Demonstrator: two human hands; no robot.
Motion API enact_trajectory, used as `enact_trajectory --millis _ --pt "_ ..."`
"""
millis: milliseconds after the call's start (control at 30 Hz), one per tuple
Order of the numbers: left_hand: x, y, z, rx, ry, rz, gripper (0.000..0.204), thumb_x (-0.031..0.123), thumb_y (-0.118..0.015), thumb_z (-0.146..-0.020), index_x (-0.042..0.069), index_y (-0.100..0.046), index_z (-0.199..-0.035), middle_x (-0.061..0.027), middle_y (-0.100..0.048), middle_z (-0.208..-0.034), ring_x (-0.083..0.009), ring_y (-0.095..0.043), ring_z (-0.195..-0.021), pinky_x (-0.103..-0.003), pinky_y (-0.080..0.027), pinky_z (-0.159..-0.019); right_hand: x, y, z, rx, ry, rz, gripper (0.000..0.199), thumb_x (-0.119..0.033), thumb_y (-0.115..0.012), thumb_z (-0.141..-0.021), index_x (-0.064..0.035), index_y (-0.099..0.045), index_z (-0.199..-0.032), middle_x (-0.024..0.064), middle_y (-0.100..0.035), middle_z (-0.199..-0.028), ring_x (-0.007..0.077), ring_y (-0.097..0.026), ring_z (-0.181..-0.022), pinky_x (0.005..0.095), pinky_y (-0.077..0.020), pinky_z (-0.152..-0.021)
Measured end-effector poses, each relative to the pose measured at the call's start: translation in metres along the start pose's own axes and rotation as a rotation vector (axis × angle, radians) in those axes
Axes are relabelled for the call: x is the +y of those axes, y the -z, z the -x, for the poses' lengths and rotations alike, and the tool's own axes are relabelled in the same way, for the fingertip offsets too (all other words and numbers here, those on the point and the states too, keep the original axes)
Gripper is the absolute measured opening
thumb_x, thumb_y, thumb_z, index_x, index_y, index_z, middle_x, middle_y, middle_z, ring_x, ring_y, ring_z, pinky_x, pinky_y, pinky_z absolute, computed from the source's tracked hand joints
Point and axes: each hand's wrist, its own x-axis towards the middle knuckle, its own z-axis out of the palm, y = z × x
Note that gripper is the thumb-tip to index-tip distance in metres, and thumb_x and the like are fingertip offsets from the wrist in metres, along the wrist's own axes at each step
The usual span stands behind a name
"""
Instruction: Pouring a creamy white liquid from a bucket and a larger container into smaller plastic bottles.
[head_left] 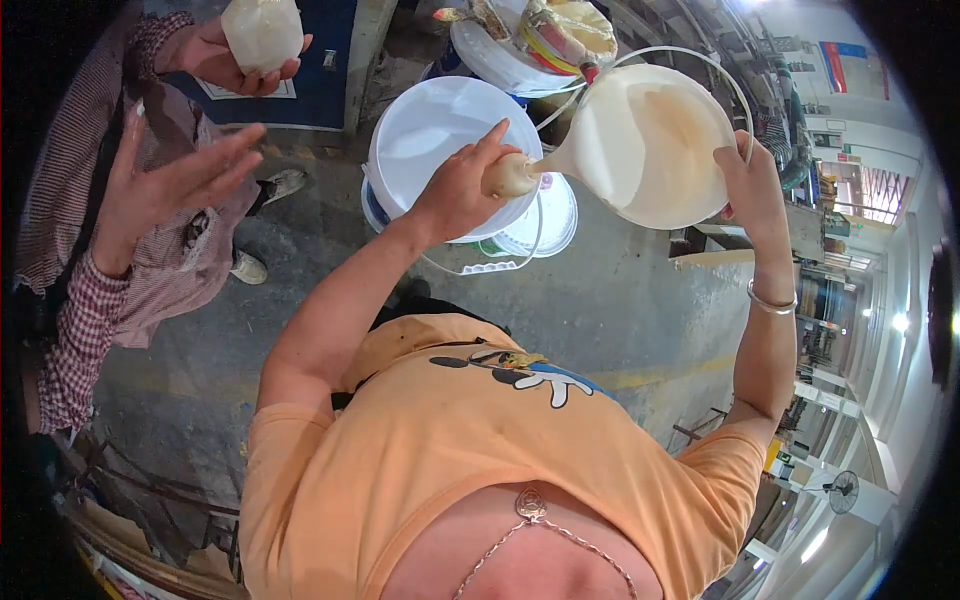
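Note:
My right hand (750, 185) grips the rim of a white bucket (706, 100), tipped toward my left, its wire handle arching above. Cream-coloured liquid (612, 150) coats its inside and narrows over the lip to a thin stream. The stream meets a small, rounded, pale cream piece (508, 176) held in my left hand (458, 192), one finger pointing away from it. Whether the piece is hollow cannot be made out. Both are above a larger white bucket (400, 125), whose pale inside shows beneath my left hand.
At left, a co-worker's hand (225, 65) holds a similar pale piece (262, 35); their other hand (170, 190) is spread. Behind stands another bucket (485, 55) with stained items on top. A white lid-like round (550, 225) lies beside the large bucket on the grey floor (610, 290).

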Motion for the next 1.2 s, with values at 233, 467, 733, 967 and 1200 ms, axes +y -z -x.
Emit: enact_trajectory --millis 233,467,733,967,1200 --pt "-0.004 0.002 -0.003 0.001 0.0 0.002 0.088 0.008 -0.073 -0.077 0.004 -0.023 -0.149 -0.0135 -0.059 -0.129 -0.0312 -0.057 -0.118 -0.04 -0.045 -0.103 0.001 -0.001 -0.007 -0.003 0.013 0.004 0.019 -0.015 -0.049 -0.087 -0.0011 -0.052 -0.075 0.0017 -0.05 -0.055 0.0089 -0.048 -0.04 0.0253 -0.0389 -0.035" --pt "-0.002 0.001 -0.001 0.008 0.017 -0.002 0.088 0.009 -0.072 -0.078 0.006 -0.022 -0.15 -0.012 -0.06 -0.127 -0.0316 -0.055 -0.12 -0.041 -0.043 -0.104 0.004 -0.005 -0.005 0.001 -0.041 -0.024 0.018 -0.014 -0.049 -0.086 -0.0011 -0.051 -0.075 0.002 -0.049 -0.056 0.0094 -0.047 -0.039 0.0267 -0.0382 -0.035" --pt "0.005 0.007 -0.002 -0.015 0.065 0.014 0.088 0.009 -0.072 -0.078 0.006 -0.022 -0.15 -0.0113 -0.059 -0.128 -0.0317 -0.054 -0.121 -0.041 -0.042 -0.104 0.005 -0.007 -0.007 -0.009 -0.007 -0.026 0.017 -0.015 -0.049 -0.086 -0.0007 -0.053 -0.076 0.0029 -0.051 -0.056 0.0104 -0.047 -0.039 0.0271 -0.0389 -0.035" --pt "0.004 0.006 -0.003 -0.017 0.064 -0.002 0.087 0.008 -0.071 -0.078 0.005 -0.022 -0.15 -0.0119 -0.058 -0.13 -0.0312 -0.053 -0.122 -0.041 -0.042 -0.105 -0.001 -0.008 -0.005 0.005 -0.004 -0.02 0.019 -0.015 -0.048 -0.086 -0.0001 -0.053 -0.076 0.0028 -0.051 -0.056 0.0099 -0.048 -0.039 0.0264 -0.0399 -0.035" --pt "0.001 0.004 -0.001 -0.02 0.032 -0.011 0.088 0.009 -0.072 -0.078 0.004 -0.021 -0.15 -0.0125 -0.058 -0.13 -0.0309 -0.053 -0.122 -0.041 -0.041 -0.107 0.003 -0.008 -0.005 0.007 -0.007 -0.02 0.019 -0.015 -0.048 -0.086 -0.0001 -0.053 -0.076 0.0026 -0.051 -0.056 0.0097 -0.048 -0.039 0.026 -0.0396 -0.035"
